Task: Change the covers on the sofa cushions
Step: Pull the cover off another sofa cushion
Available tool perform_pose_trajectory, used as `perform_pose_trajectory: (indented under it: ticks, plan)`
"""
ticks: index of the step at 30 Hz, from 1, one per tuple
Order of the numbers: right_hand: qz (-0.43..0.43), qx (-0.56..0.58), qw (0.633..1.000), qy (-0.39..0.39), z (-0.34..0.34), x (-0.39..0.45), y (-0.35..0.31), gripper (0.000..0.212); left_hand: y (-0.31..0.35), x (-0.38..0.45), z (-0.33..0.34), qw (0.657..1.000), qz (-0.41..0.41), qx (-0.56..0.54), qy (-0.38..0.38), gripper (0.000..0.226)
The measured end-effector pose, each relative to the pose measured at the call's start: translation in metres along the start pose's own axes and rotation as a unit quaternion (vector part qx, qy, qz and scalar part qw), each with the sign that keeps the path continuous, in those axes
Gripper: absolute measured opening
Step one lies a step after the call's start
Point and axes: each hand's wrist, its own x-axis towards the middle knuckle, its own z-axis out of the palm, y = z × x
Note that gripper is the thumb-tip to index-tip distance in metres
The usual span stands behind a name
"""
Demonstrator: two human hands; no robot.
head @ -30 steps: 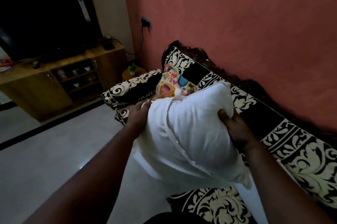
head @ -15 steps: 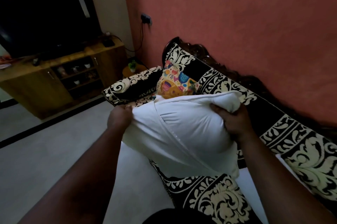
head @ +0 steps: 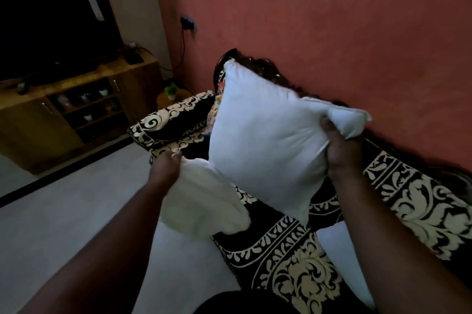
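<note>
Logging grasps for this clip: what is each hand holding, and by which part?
Right hand grips the bare white cushion by its upper right corner. Left hand grips the removed white cover at its top end.

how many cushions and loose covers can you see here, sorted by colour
white cushions: 2, one gripped by the right hand, one lying on the sofa
multicoloured cushion: 1
white cover, held by the left hand: 1
total: 4
</note>
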Motion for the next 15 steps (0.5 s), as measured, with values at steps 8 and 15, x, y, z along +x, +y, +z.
perform_pose_trajectory:
  ticks: [8, 15]
  plan:
    - [0.069, -0.233, 0.969, 0.041, -0.002, -0.014, 0.085, 0.053, 0.034, 0.011, 0.044, 0.992, 0.079, 0.007, -0.099, 0.018]
    - [0.158, -0.263, 0.951, 0.048, -0.012, -0.01, 0.165, 0.052, 0.017, 0.028, 0.079, 0.993, 0.052, 0.022, -0.101, 0.022]
